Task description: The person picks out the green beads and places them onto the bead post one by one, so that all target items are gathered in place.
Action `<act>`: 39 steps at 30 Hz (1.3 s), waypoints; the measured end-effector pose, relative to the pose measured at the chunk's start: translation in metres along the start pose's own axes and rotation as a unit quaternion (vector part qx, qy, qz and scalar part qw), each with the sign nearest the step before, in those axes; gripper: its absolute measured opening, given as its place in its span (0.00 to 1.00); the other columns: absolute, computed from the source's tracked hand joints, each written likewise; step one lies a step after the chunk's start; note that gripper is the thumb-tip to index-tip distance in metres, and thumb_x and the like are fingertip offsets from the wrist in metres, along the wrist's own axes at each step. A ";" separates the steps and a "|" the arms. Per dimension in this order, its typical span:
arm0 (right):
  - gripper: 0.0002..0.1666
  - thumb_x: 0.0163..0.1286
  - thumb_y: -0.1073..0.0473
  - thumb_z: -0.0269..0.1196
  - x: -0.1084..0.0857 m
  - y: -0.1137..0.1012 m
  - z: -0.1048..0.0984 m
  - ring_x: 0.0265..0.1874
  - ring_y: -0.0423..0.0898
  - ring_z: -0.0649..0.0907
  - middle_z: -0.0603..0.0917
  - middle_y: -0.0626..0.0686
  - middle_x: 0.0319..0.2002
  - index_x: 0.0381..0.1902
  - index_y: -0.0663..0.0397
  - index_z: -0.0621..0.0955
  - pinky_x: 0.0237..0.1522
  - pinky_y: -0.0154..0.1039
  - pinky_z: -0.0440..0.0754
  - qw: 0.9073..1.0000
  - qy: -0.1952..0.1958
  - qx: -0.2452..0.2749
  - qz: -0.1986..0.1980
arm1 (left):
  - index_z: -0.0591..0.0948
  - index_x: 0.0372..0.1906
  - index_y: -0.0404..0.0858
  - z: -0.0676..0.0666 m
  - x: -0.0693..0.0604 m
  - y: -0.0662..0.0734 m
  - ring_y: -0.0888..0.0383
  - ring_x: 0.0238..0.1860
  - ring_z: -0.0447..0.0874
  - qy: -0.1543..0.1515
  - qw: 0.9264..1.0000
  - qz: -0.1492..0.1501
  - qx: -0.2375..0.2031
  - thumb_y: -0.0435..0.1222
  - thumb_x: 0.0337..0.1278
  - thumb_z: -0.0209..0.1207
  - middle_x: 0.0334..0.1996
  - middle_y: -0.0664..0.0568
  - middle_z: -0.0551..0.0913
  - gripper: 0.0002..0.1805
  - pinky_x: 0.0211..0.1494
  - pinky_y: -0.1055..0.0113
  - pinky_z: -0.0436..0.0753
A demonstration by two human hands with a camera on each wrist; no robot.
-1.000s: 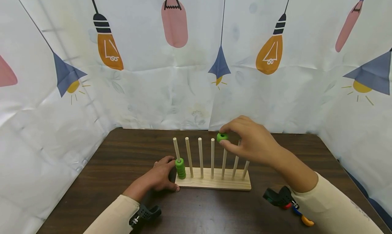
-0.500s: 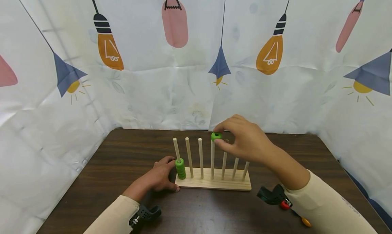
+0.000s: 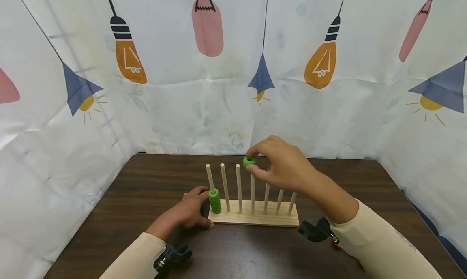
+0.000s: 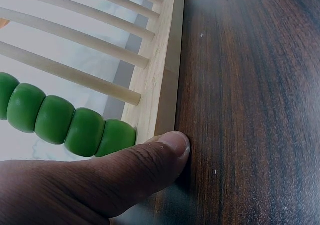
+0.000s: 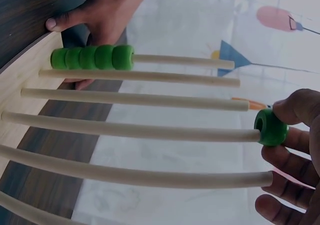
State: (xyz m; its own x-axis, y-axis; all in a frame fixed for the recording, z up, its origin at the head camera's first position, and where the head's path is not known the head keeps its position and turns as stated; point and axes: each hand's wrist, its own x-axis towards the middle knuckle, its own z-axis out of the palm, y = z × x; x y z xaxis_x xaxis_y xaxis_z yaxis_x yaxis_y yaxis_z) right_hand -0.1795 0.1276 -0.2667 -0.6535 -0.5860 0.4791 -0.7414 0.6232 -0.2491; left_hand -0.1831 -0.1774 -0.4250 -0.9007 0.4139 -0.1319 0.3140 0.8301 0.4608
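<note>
Now the right hand (image 3: 282, 165), fingers clamped on a bead (image 3: 246, 163), has swept left to the middle pegs (image 3: 239, 187), seemingly closing on the stack (image 3: 215, 202); left hand (image 3: 193, 208) grips the base (image 3: 255, 219).

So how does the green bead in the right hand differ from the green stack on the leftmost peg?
The held bead is single; the stack has five beads. The held bead is up near peg-top height, pinched by the right hand; the stack sits low, at the wooden base. The stack is threaded on the leftmost peg. Both are green and rounded.
</note>
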 end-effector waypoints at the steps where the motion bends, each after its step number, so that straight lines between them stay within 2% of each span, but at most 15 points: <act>1: 0.12 0.66 0.51 0.73 0.001 -0.001 0.001 0.49 0.39 0.79 0.84 0.39 0.41 0.46 0.45 0.87 0.39 0.42 0.83 1.000 -0.001 0.001 0.001 | 0.72 0.70 0.35 0.000 0.000 0.000 0.31 0.72 0.61 0.000 1.000 -0.001 0.000 0.47 0.36 0.84 0.71 0.33 0.64 0.53 0.70 0.31 0.58; 19: 0.11 0.69 0.51 0.71 0.015 -0.010 0.011 0.48 0.38 0.78 0.84 0.38 0.42 0.47 0.42 0.86 0.36 0.39 0.80 1.000 -0.012 0.021 0.006 | 0.72 0.70 0.34 0.000 0.000 -0.001 0.31 0.72 0.61 -0.001 1.000 0.004 0.001 0.48 0.36 0.84 0.71 0.33 0.64 0.53 0.70 0.30 0.57; 28: 0.11 0.69 0.50 0.70 0.022 -0.016 0.015 0.49 0.36 0.77 0.83 0.37 0.43 0.48 0.41 0.86 0.39 0.39 0.80 0.999 -0.021 0.027 0.013 | 0.72 0.71 0.35 -0.001 0.000 -0.001 0.32 0.72 0.60 -0.006 1.000 -0.001 0.000 0.48 0.37 0.83 0.72 0.33 0.63 0.53 0.70 0.30 0.57; 39: 0.12 0.69 0.49 0.71 0.029 -0.020 0.022 0.50 0.37 0.78 0.82 0.36 0.43 0.48 0.40 0.86 0.39 0.39 0.80 0.999 -0.025 0.028 0.010 | 0.73 0.70 0.34 0.000 0.000 -0.003 0.31 0.71 0.62 0.002 1.000 0.012 -0.001 0.48 0.36 0.84 0.70 0.33 0.65 0.52 0.69 0.30 0.58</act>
State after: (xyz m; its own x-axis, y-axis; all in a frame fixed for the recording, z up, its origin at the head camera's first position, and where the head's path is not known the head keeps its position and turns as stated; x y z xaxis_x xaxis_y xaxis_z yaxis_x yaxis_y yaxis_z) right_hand -0.1869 0.0870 -0.2660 -0.6738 -0.5997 0.4316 -0.7348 0.6055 -0.3057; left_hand -0.1838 -0.1798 -0.4266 -0.8945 0.4315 -0.1171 0.3346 0.8196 0.4650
